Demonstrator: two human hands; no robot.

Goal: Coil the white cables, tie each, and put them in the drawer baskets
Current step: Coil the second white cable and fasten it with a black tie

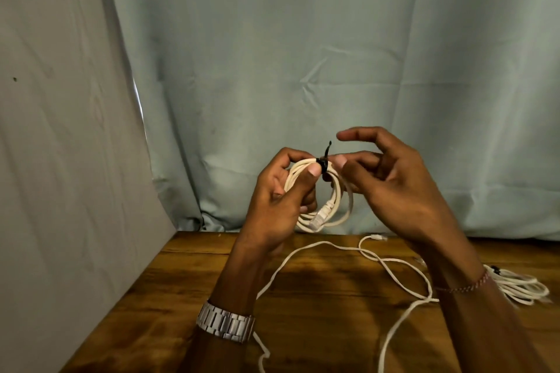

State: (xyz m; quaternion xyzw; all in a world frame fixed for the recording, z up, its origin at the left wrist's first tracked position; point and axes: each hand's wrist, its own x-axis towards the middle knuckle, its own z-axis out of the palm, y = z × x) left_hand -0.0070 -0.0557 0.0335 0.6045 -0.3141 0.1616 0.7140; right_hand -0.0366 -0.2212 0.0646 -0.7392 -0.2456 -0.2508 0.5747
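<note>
The left hand (281, 203) holds a coiled white cable (325, 194) up in the air above the far edge of the wooden bench (181, 297), its fingers curled through the loops and its thumb pressed against the top of the coil. A black tie (323, 165) wraps the coil right beside that thumb, with one thin end sticking upward. The cable's plug (318, 218) hangs at the bottom of the loops. The right hand (391, 188) meets the coil from the other side: its thumb tip touches the tie, the forefinger is stretched out above it and the other fingers are loosely curled. A metal watch (225, 325) sits on the left wrist and a thin beaded bracelet (463, 285) on the right. Below the hands a loose white cable (363, 254) trails across the bench, and another coiled cable (521, 285) lies near the right edge. A pale green curtain (333, 54) hangs behind the bench. No writing can be read anywhere
</note>
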